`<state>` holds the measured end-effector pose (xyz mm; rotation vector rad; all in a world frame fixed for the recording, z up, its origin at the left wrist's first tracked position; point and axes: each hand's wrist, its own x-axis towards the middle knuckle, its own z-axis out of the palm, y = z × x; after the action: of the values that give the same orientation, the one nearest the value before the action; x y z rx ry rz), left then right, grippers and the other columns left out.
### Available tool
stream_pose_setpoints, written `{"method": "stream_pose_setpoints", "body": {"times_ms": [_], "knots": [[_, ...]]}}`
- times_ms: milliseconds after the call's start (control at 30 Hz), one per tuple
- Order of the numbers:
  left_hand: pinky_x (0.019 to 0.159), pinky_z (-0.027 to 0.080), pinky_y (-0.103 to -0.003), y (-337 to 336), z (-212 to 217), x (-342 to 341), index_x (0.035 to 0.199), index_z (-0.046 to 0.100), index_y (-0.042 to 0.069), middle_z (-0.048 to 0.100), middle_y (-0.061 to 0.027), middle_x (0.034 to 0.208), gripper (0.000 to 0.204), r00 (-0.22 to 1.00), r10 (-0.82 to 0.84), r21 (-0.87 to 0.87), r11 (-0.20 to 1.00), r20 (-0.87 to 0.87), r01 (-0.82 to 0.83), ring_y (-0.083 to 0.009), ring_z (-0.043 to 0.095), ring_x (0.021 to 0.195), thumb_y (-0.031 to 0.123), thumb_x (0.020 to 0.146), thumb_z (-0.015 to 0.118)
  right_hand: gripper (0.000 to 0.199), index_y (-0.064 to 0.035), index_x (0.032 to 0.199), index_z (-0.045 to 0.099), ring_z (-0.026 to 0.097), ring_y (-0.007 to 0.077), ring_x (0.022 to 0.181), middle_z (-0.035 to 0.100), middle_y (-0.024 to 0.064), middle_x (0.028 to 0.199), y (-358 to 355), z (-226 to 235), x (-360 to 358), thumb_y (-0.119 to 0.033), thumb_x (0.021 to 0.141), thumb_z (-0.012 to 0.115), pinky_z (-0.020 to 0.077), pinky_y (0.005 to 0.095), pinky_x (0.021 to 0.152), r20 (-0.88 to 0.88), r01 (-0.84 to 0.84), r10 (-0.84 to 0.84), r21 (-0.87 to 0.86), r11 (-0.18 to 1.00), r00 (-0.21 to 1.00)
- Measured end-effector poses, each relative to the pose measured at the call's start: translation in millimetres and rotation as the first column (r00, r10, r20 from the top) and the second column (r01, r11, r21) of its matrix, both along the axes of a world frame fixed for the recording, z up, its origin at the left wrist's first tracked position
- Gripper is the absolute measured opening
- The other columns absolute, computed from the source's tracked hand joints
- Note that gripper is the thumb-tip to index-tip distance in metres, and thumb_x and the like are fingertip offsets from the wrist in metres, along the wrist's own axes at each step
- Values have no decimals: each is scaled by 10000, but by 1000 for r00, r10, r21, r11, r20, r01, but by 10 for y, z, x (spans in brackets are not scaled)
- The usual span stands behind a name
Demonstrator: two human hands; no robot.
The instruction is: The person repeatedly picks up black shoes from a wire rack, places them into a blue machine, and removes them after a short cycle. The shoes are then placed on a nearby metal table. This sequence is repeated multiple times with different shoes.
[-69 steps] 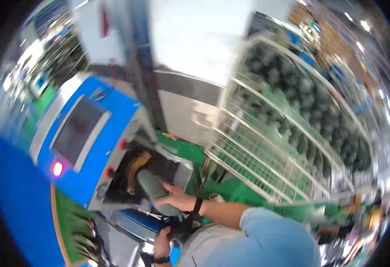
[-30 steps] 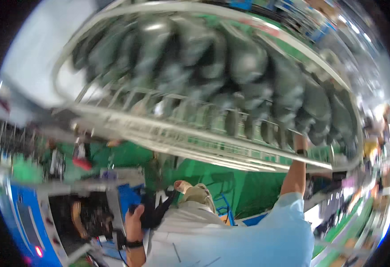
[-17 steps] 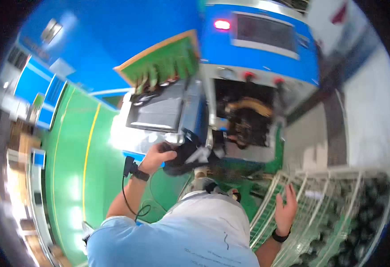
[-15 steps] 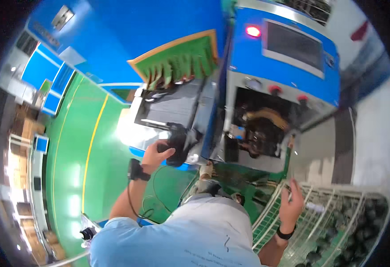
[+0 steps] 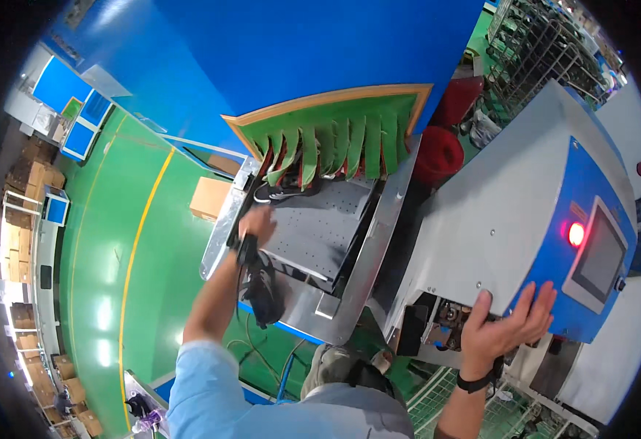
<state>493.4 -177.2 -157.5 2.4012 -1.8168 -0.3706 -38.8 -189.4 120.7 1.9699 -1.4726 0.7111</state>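
My left hand point(image 5: 258, 223) reaches over the near left part of a perforated grey conveyor bed point(image 5: 313, 227). Its fingers are smeared and mostly hidden. Below that wrist, at the bed's metal edge, is a dark shoe point(image 5: 265, 296); whether it rests there or hangs cannot be made out. Another black shoe with a white sole point(image 5: 284, 192) lies on the bed by the green strip curtain point(image 5: 335, 150), partly covered by it. My right hand point(image 5: 507, 325) is open, fingers stretched out, against the lower edge of the blue machine panel point(image 5: 536, 271), holding nothing.
The panel bears a lit red lamp point(image 5: 576, 234) and a dark screen point(image 5: 597, 252). Beyond the bed's right side stands a red bin point(image 5: 437, 157). A wire rack point(image 5: 445, 410) is at the lower right. A cardboard box point(image 5: 209, 198) sits on the green floor at left.
The view has turned. My left hand has moved from a black thing at the bed's near edge to over the bed. My right hand has gone from above the wire rack to the blue panel.
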Motion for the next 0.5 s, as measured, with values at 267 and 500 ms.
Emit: {"method": "stream_pose_setpoints", "body": {"times_ms": [267,500], "knots": [[1053,518,-488,-1051,-1161,268,1397,559,51,670,-200,1359,800,929,363,-176,912,-71,-370,-442,619,1225,255,712,920,764,-13,1580,325,353,507,1480,361,314,1588,-50,-49,-23,-431,1017,627,249,667,1196,-51,-48,45,-45,998,998],[878,583,-408,270,843,-1390,1258,643,-47,759,-111,1094,623,402,305,109,891,-864,-441,-284,718,1010,264,776,885,860,12,1577,328,300,510,1527,354,303,1613,245,78,-58,-360,918,736,143,681,1237,188,-96,68,144,985,980]]}}
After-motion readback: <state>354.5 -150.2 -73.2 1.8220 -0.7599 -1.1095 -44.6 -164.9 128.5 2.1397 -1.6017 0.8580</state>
